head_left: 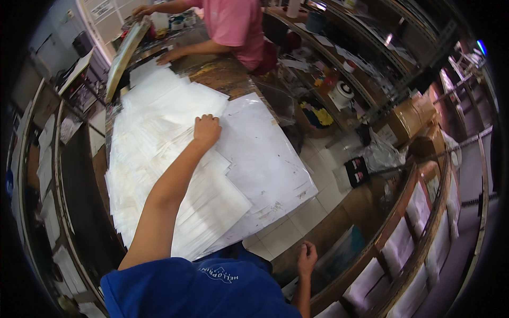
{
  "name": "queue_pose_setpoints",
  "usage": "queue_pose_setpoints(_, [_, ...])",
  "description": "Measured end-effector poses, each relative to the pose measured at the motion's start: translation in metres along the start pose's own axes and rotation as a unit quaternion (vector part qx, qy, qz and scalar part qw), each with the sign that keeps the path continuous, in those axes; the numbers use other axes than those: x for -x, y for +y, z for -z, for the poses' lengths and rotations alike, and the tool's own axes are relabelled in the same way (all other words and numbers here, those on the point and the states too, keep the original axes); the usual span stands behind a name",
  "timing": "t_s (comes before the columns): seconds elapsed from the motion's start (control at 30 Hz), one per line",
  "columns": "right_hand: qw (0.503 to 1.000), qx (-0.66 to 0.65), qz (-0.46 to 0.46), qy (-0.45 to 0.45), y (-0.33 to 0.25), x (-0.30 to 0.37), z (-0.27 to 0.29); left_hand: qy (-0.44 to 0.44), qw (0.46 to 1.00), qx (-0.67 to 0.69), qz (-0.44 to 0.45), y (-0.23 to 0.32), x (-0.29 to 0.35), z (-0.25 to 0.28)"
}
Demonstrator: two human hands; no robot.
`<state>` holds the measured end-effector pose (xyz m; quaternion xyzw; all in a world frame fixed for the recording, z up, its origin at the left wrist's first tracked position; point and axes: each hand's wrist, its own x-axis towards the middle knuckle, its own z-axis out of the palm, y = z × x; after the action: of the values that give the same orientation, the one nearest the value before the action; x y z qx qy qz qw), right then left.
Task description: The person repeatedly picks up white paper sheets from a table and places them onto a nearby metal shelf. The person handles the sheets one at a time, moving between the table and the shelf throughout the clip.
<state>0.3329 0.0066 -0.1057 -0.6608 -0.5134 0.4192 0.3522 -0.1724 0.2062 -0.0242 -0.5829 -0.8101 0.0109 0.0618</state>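
Observation:
White thin sheets [159,132], translucent and overlapping in a loose fanned pile, cover the left and middle of the table. My left arm reaches across them. At the pile's right edge my left hand [207,130] is closed, fingers curled down on the edge of the sheets; the fingertips are partly hidden. Under and beside the pile lies a large pale board [268,156] with dark smudges. My right hand [306,258] hangs beyond the table's near right edge, its fingers curled in, with nothing visible in them.
Across the table a co-worker in a pink shirt [233,24] holds a tilted frame [126,58], one hand [169,55] by the far sheets. Shelving [339,63] stands at right. A slatted rack [389,249] is near my right side, a dark rack [79,196] at left.

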Motion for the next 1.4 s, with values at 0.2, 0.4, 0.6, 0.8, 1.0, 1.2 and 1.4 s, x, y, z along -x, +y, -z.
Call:
queue_pose_setpoints(0.2, [0.999, -0.011, -0.046, 0.017, -0.003, 0.020, 0.002, 0.037, 0.999, -0.029, -0.026, -0.025, -0.046, -0.055])
queue_pose_setpoints(0.4, [0.990, -0.138, -0.042, 0.013, -0.029, 0.035, -0.025, 0.037, 0.952, 0.204, -0.224, 0.113, 0.071, 0.022])
queue_pose_setpoints(0.6, [0.964, -0.251, -0.030, 0.084, -0.061, 0.044, -0.023, -0.035, 0.817, 0.347, -0.460, 0.236, 0.234, 0.024])
queue_pose_setpoints(0.8, [0.971, -0.106, -0.095, 0.193, -0.032, 0.092, 0.010, -0.088, 0.745, 0.327, -0.576, 0.269, 0.324, 0.036])
queue_pose_setpoints(1.0, [0.957, -0.117, -0.133, 0.230, 0.014, 0.147, 0.035, -0.148, 0.665, 0.297, -0.669, 0.280, 0.373, 0.036])
queue_pose_setpoints(1.2, [0.878, -0.031, -0.174, 0.445, 0.119, 0.205, 0.140, -0.178, 0.614, 0.348, -0.685, 0.276, 0.399, 0.059])
queue_pose_setpoints(1.4, [0.754, -0.054, -0.322, 0.570, 0.157, 0.290, 0.233, -0.212, 0.644, 0.319, -0.662, 0.248, 0.395, 0.034])
